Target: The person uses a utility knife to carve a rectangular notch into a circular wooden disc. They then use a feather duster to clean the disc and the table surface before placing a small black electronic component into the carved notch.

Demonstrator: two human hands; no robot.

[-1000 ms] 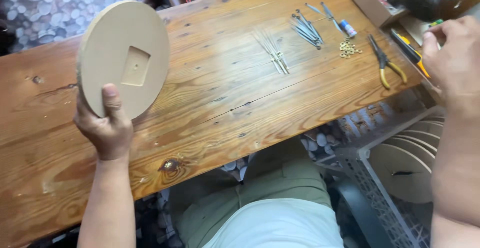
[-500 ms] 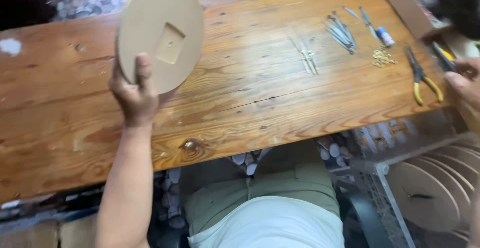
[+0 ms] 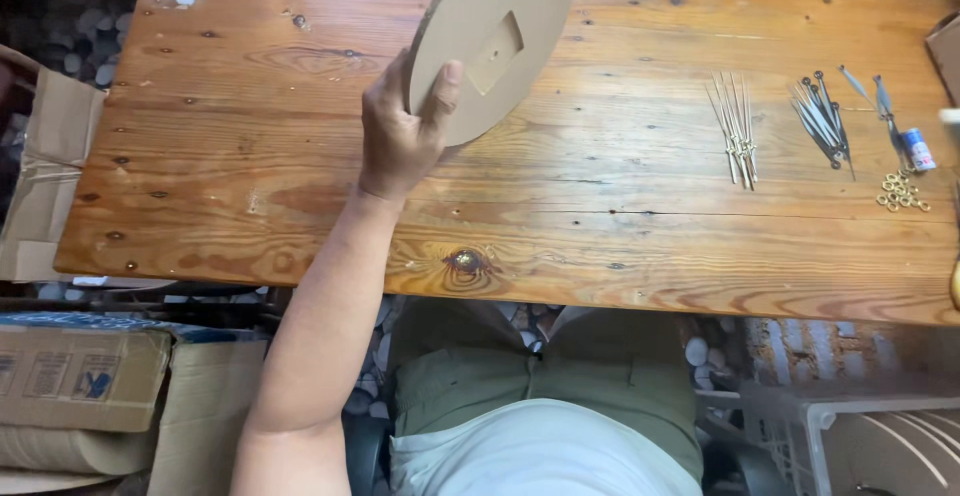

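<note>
The wooden surface (image 3: 300, 176) lies under my raised left hand (image 3: 395, 141), whose fingers clamp only the edge of the round board (image 3: 490, 41); tilted, it could slip and scatter the thin metal rods (image 3: 735, 126). My right hand is unseen.

The left grip (image 3: 400, 131) is raised on an outstretched bare forearm, thumb (image 3: 441, 96) pressed forward and fingers curled behind (clamped tight); the right grip is out of view.
</note>
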